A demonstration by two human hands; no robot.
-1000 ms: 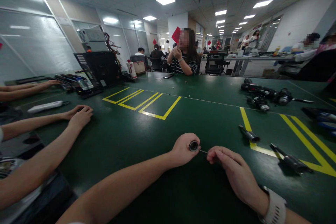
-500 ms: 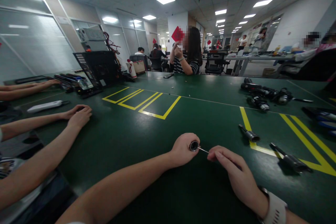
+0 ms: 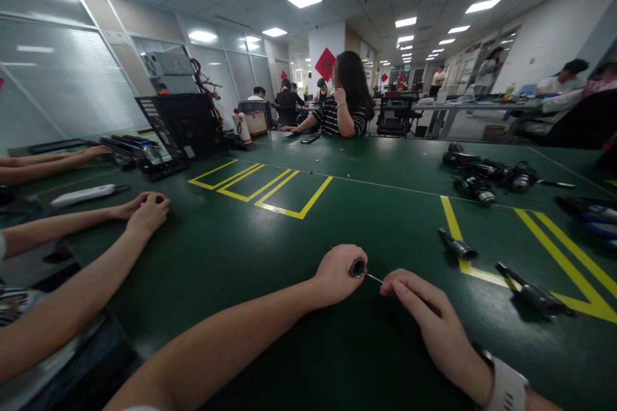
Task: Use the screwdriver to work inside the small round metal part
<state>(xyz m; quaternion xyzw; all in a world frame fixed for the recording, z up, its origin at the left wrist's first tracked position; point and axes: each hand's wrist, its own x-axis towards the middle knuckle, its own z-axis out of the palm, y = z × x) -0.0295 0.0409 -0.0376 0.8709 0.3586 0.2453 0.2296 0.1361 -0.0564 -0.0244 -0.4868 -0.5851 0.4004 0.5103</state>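
Observation:
My left hand point(image 3: 337, 276) is closed around a small black cylindrical part point(image 3: 357, 268), its round open end facing right. My right hand point(image 3: 424, 314) pinches a thin metal tool point(image 3: 373, 278) whose tip reaches into the part's opening. Both hands rest low over the green table point(image 3: 270, 244), near its front edge. A pale band sits on my right wrist point(image 3: 506, 385).
Two dark cylindrical parts point(image 3: 457, 246) point(image 3: 533, 295) lie to the right on yellow tape lines. A heap of black parts point(image 3: 486, 176) lies farther back right. A co-worker's hands point(image 3: 144, 209) rest at left, near a white tool point(image 3: 84, 195). A black case point(image 3: 178, 128) stands back left. A person point(image 3: 344, 99) sits across.
My hands have hardly moved; the right hand has slid slightly right and down. The person across has lowered one arm onto the table and turned the head away.

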